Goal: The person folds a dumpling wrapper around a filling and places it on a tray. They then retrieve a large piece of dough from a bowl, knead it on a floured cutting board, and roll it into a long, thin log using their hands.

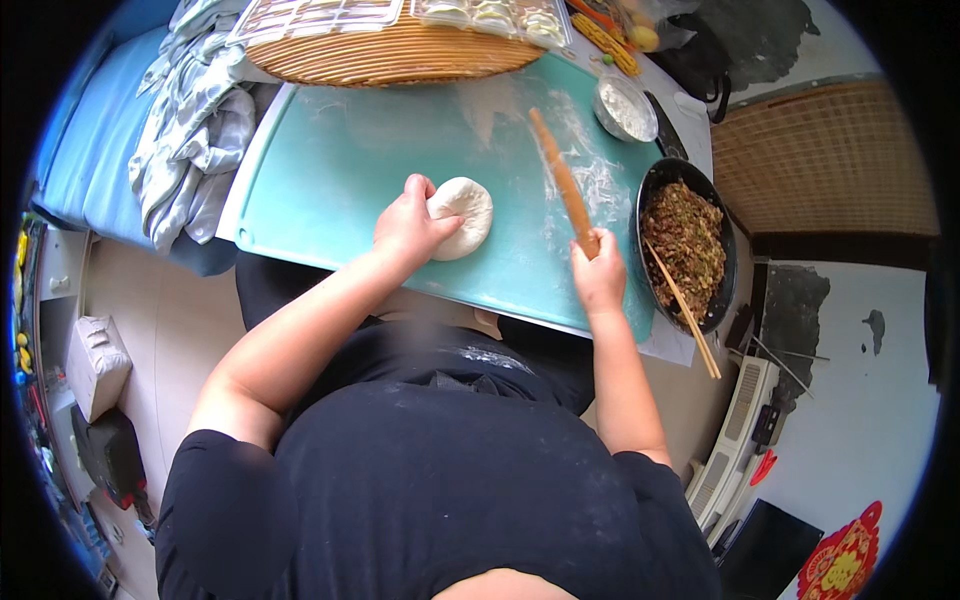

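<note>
A round, thick lump of white dough (470,212) is gripped at its left side by my left hand (412,226), the thumb lying over its top. It is over the near middle of a turquoise mat (340,150) dusted with flour. My right hand (599,275) is wrapped around the near end of a wooden rolling pin (562,180), which points away from me and slants to the left. The pin is apart from the dough, to its right.
Right of the mat stands a black pan (728,250) of minced filling (684,235) with chopsticks (690,325) in it. Behind it is a bowl of flour (625,108). A woven tray (390,58) bearing plastic boxes (320,18) lies at the far edge. Grey cloth (195,130) hangs at left.
</note>
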A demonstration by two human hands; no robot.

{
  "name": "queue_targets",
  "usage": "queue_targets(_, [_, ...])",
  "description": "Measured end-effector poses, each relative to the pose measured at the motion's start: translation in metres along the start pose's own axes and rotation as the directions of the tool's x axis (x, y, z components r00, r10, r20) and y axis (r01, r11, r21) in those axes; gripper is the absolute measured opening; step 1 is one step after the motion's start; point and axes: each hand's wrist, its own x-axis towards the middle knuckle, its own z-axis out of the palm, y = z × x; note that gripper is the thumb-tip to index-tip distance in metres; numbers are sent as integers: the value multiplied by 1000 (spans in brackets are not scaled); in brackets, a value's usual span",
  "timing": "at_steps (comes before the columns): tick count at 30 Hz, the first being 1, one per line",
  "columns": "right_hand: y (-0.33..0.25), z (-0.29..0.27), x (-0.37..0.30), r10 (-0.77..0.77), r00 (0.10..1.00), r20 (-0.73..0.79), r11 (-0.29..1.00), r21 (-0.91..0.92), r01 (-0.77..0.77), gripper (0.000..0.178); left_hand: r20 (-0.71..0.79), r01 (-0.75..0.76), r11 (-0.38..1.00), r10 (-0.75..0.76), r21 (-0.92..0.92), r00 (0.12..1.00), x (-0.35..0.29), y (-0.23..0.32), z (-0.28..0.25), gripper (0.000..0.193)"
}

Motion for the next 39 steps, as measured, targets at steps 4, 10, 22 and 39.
queue_targets(4, [33,21,-4,-71,997,-8,976,-207,68,33,47,45,992,-40,-115,998,4,-2,2,52])
queue_targets(10, [0,34,-11,-594,787,-168,805,-138,577,40,242,277,431,-134,-859,961,3,-29,-36,60])
queue_targets(22, [-32,43,-19,-656,637,405,684,-38,728,49,309,299,-92,-428,-950,849,-26,-67,-73,45])
queue_targets(39, [-115,10,-48,-276,799,535,329,833,-444,44,216,158,532,49,-832,975,-55,10,-44,38])
